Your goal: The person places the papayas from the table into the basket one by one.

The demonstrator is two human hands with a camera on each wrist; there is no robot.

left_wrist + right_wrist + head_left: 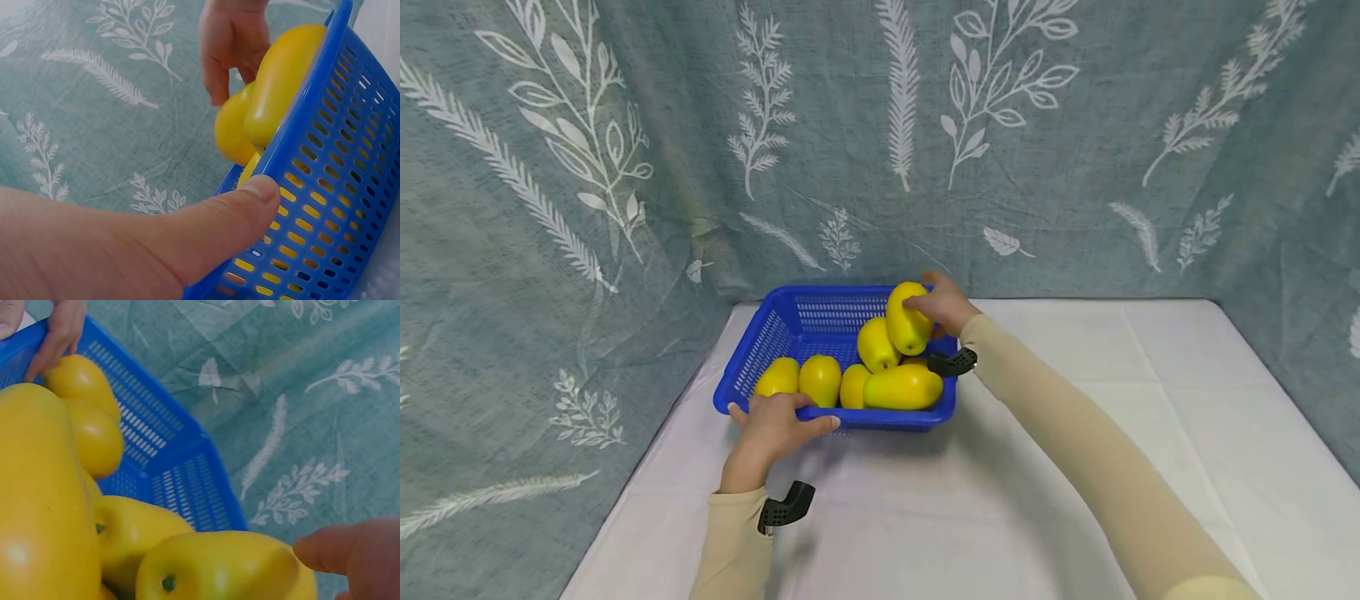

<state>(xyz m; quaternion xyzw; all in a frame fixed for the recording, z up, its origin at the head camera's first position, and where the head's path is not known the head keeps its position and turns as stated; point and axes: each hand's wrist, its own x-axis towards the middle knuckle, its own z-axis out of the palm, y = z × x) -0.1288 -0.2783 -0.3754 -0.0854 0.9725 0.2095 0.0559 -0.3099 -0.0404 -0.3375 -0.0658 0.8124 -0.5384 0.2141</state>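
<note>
A blue perforated plastic basket (838, 418) holds several yellow mangoes on the white-covered table. My left hand (772, 429) grips its near rim at the left, thumb along the outside wall and fingers over the inside. Under those fingers are two mangoes, one of them a rounded mango (821, 379). My right hand (946, 305) holds a mango (907, 321) at the basket's back right, above the others; the right wrist view shows a fingertip (307, 550) against its end. Close by leans another mango (877, 345). A long mango (902, 389) lies along the near right side.
The white tablecloth (1150, 400) stretches right of the basket and in front of it. A grey-green curtain (865, 125) with white leaf prints hangs right behind the table and down the left side. Each wrist carries a black camera mount (787, 507).
</note>
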